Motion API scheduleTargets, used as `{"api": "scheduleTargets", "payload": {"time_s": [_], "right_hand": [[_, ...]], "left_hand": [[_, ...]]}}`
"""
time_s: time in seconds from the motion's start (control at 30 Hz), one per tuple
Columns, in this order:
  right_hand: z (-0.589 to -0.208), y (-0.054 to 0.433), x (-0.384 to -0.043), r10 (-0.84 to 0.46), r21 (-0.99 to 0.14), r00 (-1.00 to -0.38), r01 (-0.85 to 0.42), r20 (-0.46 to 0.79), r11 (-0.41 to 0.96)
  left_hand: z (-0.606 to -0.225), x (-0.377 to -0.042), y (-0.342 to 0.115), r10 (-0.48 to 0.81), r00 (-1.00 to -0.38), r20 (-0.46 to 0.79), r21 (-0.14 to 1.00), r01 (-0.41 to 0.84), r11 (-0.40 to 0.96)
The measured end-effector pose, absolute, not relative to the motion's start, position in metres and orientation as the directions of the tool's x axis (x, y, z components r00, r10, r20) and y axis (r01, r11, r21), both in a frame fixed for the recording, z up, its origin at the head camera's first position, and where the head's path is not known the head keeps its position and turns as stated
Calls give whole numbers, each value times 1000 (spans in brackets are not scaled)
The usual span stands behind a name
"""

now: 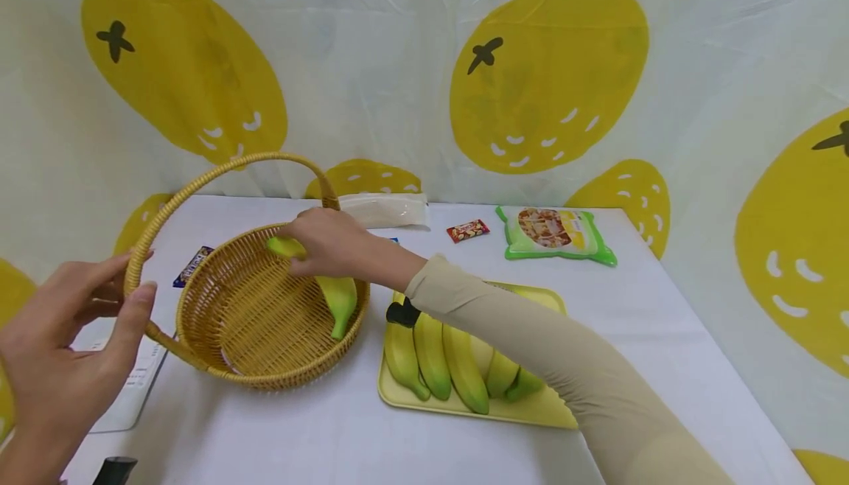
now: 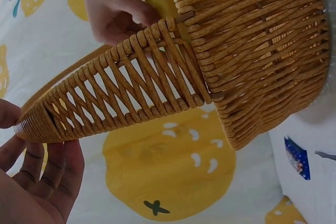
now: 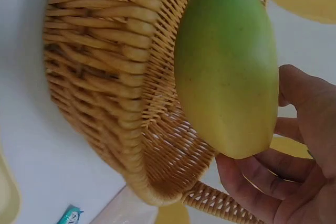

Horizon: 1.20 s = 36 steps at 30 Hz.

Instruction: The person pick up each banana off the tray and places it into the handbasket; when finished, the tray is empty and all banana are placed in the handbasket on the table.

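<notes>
With thumb and fingers, my left hand (image 1: 66,337) holds the looped handle (image 1: 225,166) of a woven wicker basket (image 1: 285,380) on the table's left side. My right hand (image 1: 325,242) grips a yellow-green banana (image 1: 340,301) over the basket's right side, inside the far rim in the head view. The banana's green end points down and toward me. Seen from the right wrist, thumb and fingers curl round the banana (image 3: 226,72) beside the basket wall (image 3: 100,77). Several bananas (image 1: 434,356) with a black band at the top lie on a yellow tray (image 1: 550,410), partly hidden by my right sleeve.
At the back lie a green-edged snack bag (image 1: 557,238), a small red packet (image 1: 468,231) and a pale pouch (image 1: 388,210). A dark blue packet (image 1: 192,266) is behind the basket's left side. A white flat object (image 1: 135,389) sits near my left hand.
</notes>
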State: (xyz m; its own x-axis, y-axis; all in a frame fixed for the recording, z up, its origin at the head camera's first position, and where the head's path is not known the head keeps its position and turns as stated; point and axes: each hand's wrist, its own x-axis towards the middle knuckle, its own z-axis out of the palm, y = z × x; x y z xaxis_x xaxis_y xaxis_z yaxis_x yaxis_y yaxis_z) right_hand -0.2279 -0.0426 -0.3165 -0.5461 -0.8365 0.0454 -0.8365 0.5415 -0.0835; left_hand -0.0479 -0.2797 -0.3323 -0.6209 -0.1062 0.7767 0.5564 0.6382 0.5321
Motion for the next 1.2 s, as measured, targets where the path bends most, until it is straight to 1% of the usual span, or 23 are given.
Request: {"api": "scheduleTargets", "payload": {"time_s": [0.2, 0.3, 0.5, 0.7, 0.9, 1.1, 1.2], "right_hand": [[-326, -60, -235, -827, -30, -560, -827, -41, 561], [-331, -64, -237, -830, -1, -554, -832, -60, 555], [-342, -69, -242, -849, 30, -526, -850, -46, 526], [-357, -70, -245, -843, 18, -531, -847, -81, 532], [-369, -69, -244, -846, 81, -530, -847, -60, 525], [-365, -64, -237, -836, 117, -547, -834, -42, 540], [-353, -57, -231, -843, 116, -537, -840, -25, 531]], "left_hand": [[-332, -47, -278, -109, -623, 774, 530, 544, 650], [-330, -48, -278, -114, -613, 782, 533, 561, 634], [-328, -48, -276, -120, -598, 793, 531, 580, 618], [-328, -46, -276, -121, -605, 787, 534, 571, 624], [-332, -47, -277, -120, -606, 786, 533, 567, 628], [-334, -47, -278, -116, -606, 787, 524, 557, 644], [-333, -47, -278, -120, -605, 787, 527, 559, 640]]}}
